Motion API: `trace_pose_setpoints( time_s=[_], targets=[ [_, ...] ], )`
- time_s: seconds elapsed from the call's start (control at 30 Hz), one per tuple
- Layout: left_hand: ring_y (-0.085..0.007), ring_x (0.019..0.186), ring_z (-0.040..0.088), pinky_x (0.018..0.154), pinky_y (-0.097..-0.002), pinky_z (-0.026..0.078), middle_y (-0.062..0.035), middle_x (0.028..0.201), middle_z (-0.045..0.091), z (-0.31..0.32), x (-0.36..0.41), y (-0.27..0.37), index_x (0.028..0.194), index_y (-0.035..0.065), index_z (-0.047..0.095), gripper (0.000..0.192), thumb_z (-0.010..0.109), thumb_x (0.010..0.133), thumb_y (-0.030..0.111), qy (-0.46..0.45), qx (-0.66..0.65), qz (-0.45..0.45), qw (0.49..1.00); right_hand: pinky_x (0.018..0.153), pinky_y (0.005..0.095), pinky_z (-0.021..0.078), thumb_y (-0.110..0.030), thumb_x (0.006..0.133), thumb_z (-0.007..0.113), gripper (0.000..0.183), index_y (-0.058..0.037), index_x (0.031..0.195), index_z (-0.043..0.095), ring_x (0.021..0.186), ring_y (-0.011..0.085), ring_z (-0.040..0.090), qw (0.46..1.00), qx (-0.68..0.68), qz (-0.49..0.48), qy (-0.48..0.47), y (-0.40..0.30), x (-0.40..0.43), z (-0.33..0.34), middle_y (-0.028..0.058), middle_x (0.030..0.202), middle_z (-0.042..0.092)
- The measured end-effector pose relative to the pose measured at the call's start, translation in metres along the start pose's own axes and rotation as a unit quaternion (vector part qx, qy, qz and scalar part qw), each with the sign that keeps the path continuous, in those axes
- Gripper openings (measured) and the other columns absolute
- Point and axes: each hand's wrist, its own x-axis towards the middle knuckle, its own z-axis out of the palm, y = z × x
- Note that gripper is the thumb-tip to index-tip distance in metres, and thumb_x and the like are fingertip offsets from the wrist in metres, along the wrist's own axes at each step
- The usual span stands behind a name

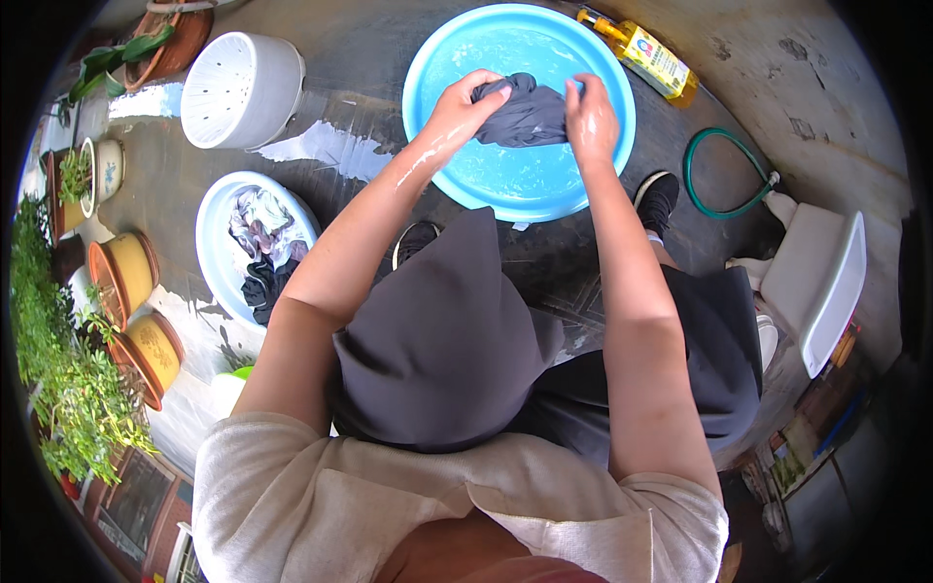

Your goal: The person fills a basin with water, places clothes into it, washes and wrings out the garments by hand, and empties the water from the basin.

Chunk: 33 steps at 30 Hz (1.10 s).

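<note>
A wet dark grey garment (528, 116) is bunched over the soapy water in a light blue plastic basin (417, 157). My left hand (466, 102) grips its left end, with the thumb lying on top of the fabric. At the garment's right edge is my right hand (592, 120), slightly blurred, its fingers bent. Whether those fingers pinch the cloth is hidden. Both forearms glisten with water. The basin sits on the dark wet floor just beyond my shoes.
Behind the basin at right lies a yellow pump bottle (649, 58) of detergent. A green hose (689, 175) loops near a white stool (809, 255). At left are a pale tub (211, 255) of wet clothes, a perforated white basket (280, 95) and several potted plants (135, 270).
</note>
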Motion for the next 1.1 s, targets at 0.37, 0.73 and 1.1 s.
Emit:
trace_pose_setpoints(
  time_s=[0.37, 0.73, 1.1],
  targets=[
    [-0.0332, 0.13, 0.021, 0.106, -0.0518, 0.009, -0.0121, 0.134, 0.035, 0.039, -0.007, -0.061, 0.135, 0.0256, 0.031, 0.062, 0.056, 0.078, 0.022, -0.253, 0.554, -0.029, 0.793, 0.098, 0.0589, 0.0233, -0.03, 0.073, 0.064, 0.065, -0.0242, 0.132, 0.035, 0.129, 0.0398, 0.018, 0.95, -0.166, -0.024, -0.263, -0.003, -0.056, 0.068, 0.0109, 0.141, 0.021],
    [-0.0213, 0.106, 0.05, 0.092, -0.0428, 0.038, -0.0063, 0.113, 0.054, 0.031, 0.007, -0.073, 0.118, 0.0084, 0.046, 0.047, 0.052, 0.085, 0.041, 0.034, -0.414, -0.323, 0.85, 0.089, 0.0294, 0.0387, -0.012, 0.079, 0.044, 0.033, -0.0056, 0.108, 0.058, 0.101, 0.0223, 0.052, 0.864, 0.384, 0.285, -0.156, 0.022, -0.031, 0.084, 0.0105, 0.106, 0.059],
    [-0.0175, 0.084, 0.058, 0.078, -0.0345, 0.049, -0.0091, 0.088, 0.06, 0.036, 0.0, -0.044, 0.102, 0.0086, 0.054, 0.03, 0.044, 0.089, 0.034, -0.026, -0.409, -0.055, 0.911, 0.079, 0.0364, 0.0418, -0.016, 0.064, 0.06, 0.015, -0.0087, 0.077, 0.058, 0.085, 0.0283, 0.052, 0.938, 0.296, -0.162, -0.077, -0.124, -0.05, 0.008, 0.0087, 0.081, 0.054]
  ],
)
